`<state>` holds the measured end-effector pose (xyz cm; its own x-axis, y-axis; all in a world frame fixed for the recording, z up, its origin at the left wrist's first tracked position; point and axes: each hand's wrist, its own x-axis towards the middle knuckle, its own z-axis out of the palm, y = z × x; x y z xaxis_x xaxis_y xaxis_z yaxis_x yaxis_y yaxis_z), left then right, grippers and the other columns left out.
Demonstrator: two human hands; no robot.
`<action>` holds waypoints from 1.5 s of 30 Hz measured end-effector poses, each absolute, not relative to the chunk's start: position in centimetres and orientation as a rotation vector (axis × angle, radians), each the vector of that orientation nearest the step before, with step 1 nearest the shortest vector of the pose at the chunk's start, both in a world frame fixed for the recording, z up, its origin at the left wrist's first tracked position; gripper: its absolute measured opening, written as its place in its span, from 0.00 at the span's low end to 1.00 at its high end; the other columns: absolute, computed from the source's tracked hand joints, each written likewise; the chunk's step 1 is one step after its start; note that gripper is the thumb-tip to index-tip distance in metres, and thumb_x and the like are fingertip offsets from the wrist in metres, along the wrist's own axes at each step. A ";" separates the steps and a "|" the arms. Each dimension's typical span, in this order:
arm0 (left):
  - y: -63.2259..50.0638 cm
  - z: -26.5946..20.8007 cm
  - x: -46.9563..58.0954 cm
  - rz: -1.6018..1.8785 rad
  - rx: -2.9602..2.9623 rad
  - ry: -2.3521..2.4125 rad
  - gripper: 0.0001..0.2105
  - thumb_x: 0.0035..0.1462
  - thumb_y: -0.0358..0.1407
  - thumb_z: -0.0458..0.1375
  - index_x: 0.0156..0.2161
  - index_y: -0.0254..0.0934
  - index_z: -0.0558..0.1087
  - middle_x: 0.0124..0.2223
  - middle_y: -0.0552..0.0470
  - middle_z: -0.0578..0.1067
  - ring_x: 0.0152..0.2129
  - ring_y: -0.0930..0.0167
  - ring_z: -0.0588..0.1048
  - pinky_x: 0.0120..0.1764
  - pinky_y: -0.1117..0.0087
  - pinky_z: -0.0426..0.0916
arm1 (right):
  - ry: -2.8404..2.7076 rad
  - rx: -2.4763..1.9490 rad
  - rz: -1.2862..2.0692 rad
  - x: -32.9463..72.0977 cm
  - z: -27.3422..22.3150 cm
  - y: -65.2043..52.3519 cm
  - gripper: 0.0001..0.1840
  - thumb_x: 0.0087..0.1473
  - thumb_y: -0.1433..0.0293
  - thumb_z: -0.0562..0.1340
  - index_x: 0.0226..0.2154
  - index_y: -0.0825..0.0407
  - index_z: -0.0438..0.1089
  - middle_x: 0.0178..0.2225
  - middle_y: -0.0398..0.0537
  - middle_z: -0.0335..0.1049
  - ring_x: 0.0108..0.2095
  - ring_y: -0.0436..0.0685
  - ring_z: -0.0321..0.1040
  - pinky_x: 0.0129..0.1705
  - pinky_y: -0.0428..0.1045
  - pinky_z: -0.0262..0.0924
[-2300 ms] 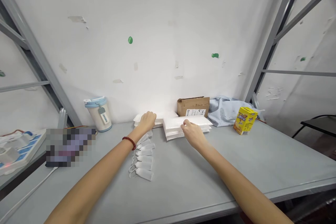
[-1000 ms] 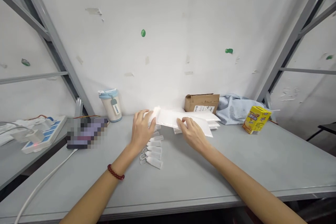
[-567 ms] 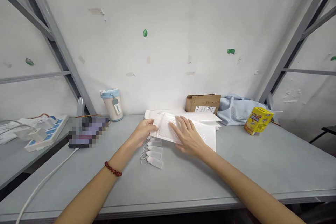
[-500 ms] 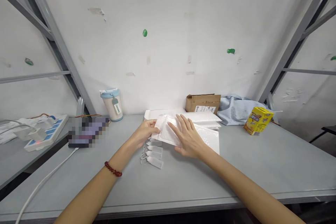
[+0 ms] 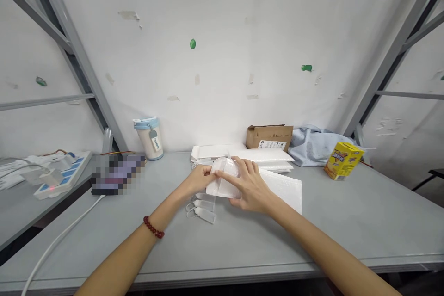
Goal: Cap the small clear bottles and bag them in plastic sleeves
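A white bubble mailer (image 5: 285, 189) is held at a slant over the middle of the table. My left hand (image 5: 200, 179) pinches its left end near the flap, thumb and fingers together. My right hand (image 5: 252, 188) grips across the middle of the same mailer, fingers over the top edge and thumb at the lower edge; its palm side is hidden. Under the mailer's left end lie several small white tags with loops (image 5: 205, 215), partly covered. Behind the hands is a stack of other white mailers (image 5: 268, 154).
A cardboard box (image 5: 268, 136) and a light blue cloth (image 5: 310, 145) stand at the wall. To the right is a yellow drink carton (image 5: 343, 162) with a straw. At left are a tumbler (image 5: 150, 141), a blurred phone (image 5: 118, 175) with a cable, and a power strip (image 5: 67, 175).
The mailer has shifted slightly right and its left end is bent more. My left hand has moved right, nearer my right hand, whose fingers have curled further over the mailer's edge.
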<state>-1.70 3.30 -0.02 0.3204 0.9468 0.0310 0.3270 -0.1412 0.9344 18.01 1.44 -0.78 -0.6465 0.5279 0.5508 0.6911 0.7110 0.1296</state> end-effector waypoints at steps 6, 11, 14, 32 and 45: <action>3.8 -0.7 -1.7 0.914 1.874 1.222 0.21 0.49 0.48 0.53 0.17 0.37 0.52 0.17 0.60 0.49 0.16 0.79 0.48 0.19 0.74 0.43 | -2.404 -0.865 -0.539 17.7 -1.4 1.4 0.42 0.39 0.67 0.65 0.57 0.47 0.53 0.54 0.61 0.50 0.49 0.69 0.49 0.47 0.62 0.49; 4.0 -0.4 -2.1 0.929 1.919 1.269 0.22 0.49 0.48 0.53 0.16 0.37 0.53 0.17 0.59 0.49 0.15 0.79 0.49 0.19 0.74 0.43 | -2.339 -0.807 -0.567 17.4 -1.8 1.7 0.36 0.41 0.74 0.61 0.55 0.55 0.55 0.48 0.61 0.58 0.47 0.66 0.52 0.46 0.58 0.53; 4.5 0.1 -3.1 0.965 1.973 1.387 0.21 0.52 0.49 0.49 0.17 0.35 0.62 0.16 0.58 0.58 0.15 0.77 0.56 0.20 0.74 0.49 | -2.283 -0.860 -0.512 17.6 -1.6 2.0 0.33 0.43 0.75 0.60 0.54 0.55 0.55 0.47 0.59 0.60 0.45 0.64 0.54 0.43 0.56 0.56; 6.5 -0.7 -6.9 0.850 2.174 1.589 0.19 0.45 0.49 0.56 0.38 0.36 0.72 0.33 0.51 0.72 0.29 0.68 0.69 0.31 0.71 0.61 | -2.217 -1.062 -0.341 18.7 -2.5 3.8 0.31 0.46 0.75 0.57 0.54 0.53 0.51 0.43 0.55 0.67 0.41 0.61 0.63 0.40 0.54 0.58; 6.6 -1.9 -5.8 0.855 2.396 1.617 0.11 0.50 0.42 0.53 0.32 0.36 0.67 0.34 0.48 0.70 0.33 0.65 0.68 0.34 0.67 0.62 | -2.258 -1.080 -0.286 18.4 -2.8 3.6 0.35 0.44 0.78 0.56 0.55 0.55 0.48 0.46 0.57 0.65 0.44 0.63 0.62 0.42 0.56 0.58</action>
